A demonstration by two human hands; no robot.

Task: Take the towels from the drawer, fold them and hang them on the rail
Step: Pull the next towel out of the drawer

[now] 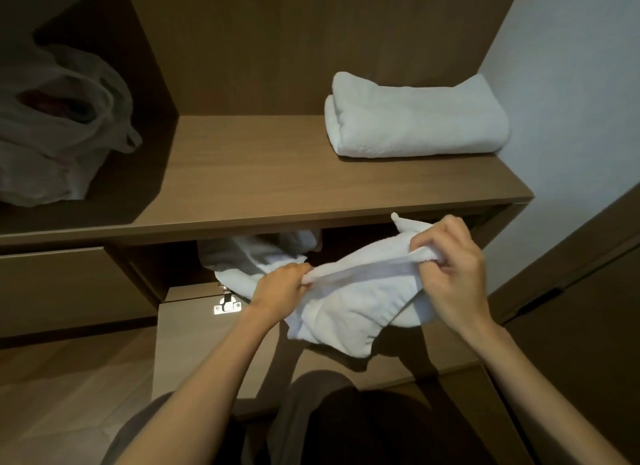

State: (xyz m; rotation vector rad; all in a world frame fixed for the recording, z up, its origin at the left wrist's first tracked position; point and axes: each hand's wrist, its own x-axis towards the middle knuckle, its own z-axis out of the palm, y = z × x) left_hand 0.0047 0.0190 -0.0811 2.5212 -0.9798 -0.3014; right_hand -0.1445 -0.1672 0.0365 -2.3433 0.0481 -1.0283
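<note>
1. Brown cupboard door (194,347) hangs open below the shelf (277,174), its near edge hidden by dark clothing.
2. Left hand (280,288) and right hand (450,267) each pinch the white towel (360,291) just under the shelf's front edge.
3. Crumpled white cloth (249,257) beneath the shelf is shadowed and partly hidden.
4. Folded towel (415,118) lies on the shelf's right end, with open board to its left; a plastic bag (59,118) left of the shelf is cut off.

Folded towel (415,118) on shelf (277,180) right, plastic bag (59,125) left, loose towel (360,295) below in front.
</note>
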